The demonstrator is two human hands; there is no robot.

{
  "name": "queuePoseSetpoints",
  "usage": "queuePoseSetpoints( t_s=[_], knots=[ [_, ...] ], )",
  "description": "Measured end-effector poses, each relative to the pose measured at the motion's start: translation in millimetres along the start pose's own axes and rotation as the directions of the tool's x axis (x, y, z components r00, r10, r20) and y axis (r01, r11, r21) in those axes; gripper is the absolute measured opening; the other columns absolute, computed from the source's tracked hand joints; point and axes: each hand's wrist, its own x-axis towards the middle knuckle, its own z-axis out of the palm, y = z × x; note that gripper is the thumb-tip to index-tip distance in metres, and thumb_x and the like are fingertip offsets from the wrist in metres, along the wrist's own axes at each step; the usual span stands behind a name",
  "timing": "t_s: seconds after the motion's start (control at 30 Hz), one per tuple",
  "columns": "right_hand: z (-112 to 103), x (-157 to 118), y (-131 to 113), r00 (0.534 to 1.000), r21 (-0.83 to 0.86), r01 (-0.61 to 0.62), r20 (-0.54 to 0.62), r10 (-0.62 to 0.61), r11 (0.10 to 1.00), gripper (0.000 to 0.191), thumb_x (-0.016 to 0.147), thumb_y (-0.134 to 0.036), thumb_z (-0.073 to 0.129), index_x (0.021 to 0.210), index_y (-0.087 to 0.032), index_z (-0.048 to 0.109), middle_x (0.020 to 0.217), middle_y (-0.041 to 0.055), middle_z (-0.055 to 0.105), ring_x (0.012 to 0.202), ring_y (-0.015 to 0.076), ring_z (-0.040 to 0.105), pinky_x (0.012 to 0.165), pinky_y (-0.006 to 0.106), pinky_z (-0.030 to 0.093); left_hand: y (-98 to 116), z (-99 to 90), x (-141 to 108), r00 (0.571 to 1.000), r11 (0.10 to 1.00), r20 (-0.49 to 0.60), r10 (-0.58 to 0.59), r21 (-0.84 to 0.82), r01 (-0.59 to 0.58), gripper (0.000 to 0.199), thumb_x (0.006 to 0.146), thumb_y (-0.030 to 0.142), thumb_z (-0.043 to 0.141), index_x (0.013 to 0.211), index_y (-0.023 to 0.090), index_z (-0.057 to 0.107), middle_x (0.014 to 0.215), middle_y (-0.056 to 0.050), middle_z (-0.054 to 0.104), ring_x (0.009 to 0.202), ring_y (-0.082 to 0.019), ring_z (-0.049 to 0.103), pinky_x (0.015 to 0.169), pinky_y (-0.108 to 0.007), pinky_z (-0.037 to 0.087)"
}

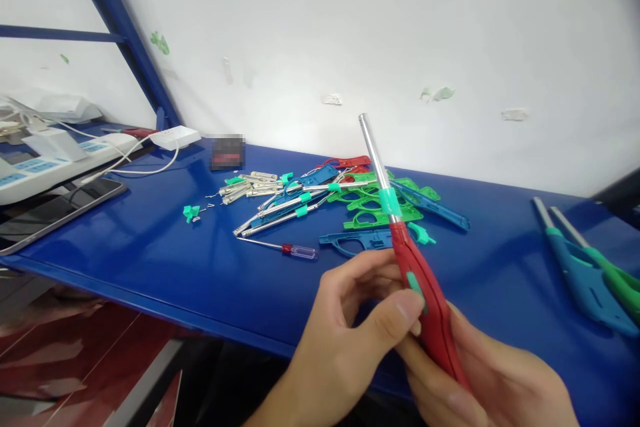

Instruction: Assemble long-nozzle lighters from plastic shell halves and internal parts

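A red gas lighter [434, 310] with a long metal tube and a teal collar is held up above the front of the table, tube tilted up and to the left. My left hand [345, 340] grips its upper body, the thumb lying beside the teal button. Around the lower part of the handle my right hand [485, 373] is closed, its palm side partly behind the lighter. Beyond the hands lie a blue lighter shell half [367, 240], several green shell halves [380, 203], metal tubes with teal collars [280, 219] and a small screwdriver [300, 251].
Blue and green lighters [583, 280] lie at the right. Clear-looking fuel tanks [250, 187] and small teal parts [191, 213] sit left of the pile. A phone [65, 213], a power strip [65, 160] and white cables occupy the left end. The white wall [350, 47] stands behind the blue table.
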Motion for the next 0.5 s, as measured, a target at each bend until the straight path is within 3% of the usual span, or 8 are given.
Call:
queuePoseSetpoints(
  t_s=[0.17,0.33,0.4,0.5],
  knots=[
    [9,3,-2,0.997,-0.059,-0.052,-0.061,0.048,0.997,0.026,0.104,-0.045,0.059,0.108,-0.023,0.073,0.065,-0.0047,0.051,0.033,0.0001,0.022,0.029,0.011,0.016,-3,-4.7,0,1.0,1.0,-0.002,-0.006,-0.021,0.006,0.043,0.085,0.048,0.086,0.115,0.017,0.078,0.101,-0.007,0.078,0.084,-0.015,0.067,0.082,-0.025,0.054],
    [8,0,-7,0.984,-0.063,-0.164,-0.075,0.159,0.984,0.034,0.101,-0.052,0.062,0.105,-0.021,0.072,0.066,-0.0045,0.052,0.031,-0.0008,0.023,0.027,0.011,0.017,-7,-9.2,0,0.988,0.959,0.142,-0.058,-0.267,0.095,0.034,0.087,0.031,0.087,0.116,0.019,0.075,0.117,-0.009,0.079,0.1,-0.017,0.073,0.074,-0.019,0.055],
    [9,0,-7,0.977,-0.059,-0.204,-0.075,0.2,0.977,0.033,0.098,-0.052,0.066,0.097,-0.02,0.072,0.063,-0.0058,0.049,0.031,-0.0005,0.023,0.027,0.011,0.015,-10,-8.9,1,0.979,0.909,0.202,-0.02,-0.405,0.103,0.026,0.089,0.025,0.085,0.113,0.021,0.074,0.109,-0.005,0.08,0.11,-0.019,0.073,0.079,-0.019,0.058],
    [17,4,-7,0.976,-0.119,-0.207,-0.094,0.196,0.971,0.034,0.093,-0.055,0.072,0.088,-0.021,0.07,0.058,-0.0069,0.047,0.03,0.0013,0.024,0.025,0.012,0.015,-17,-6.9,1,0.975,0.839,0.216,0.05,-0.538,0.076,0.018,0.09,0.022,0.083,0.106,0.019,0.074,0.092,0.0,0.078,0.107,-0.015,0.074,0.088,-0.021,0.06]
  ],
)
